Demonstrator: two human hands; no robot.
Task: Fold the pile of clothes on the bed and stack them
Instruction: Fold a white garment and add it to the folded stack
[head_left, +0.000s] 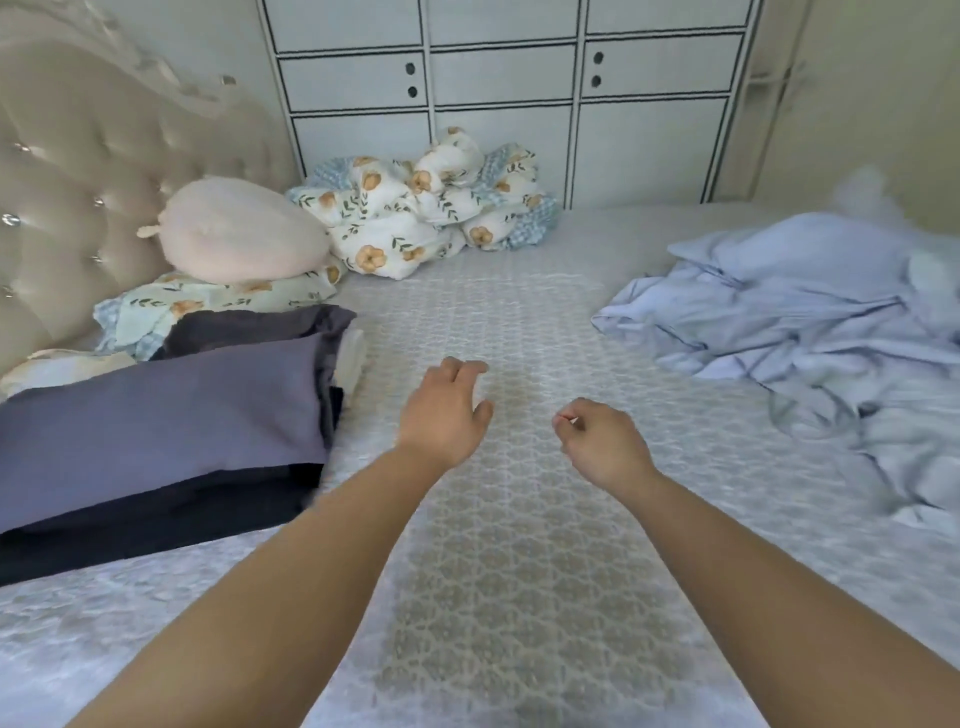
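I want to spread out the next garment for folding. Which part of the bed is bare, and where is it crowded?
The patterned middle strip of the bed is bare, between the folded purple stack and the light blue pile; both hands, left and right, hover there. The near edge is bare too. Crowded: floral bedding and pink pillow near the headboard.

No readable text, label, brand, number or sign shows anywhere.
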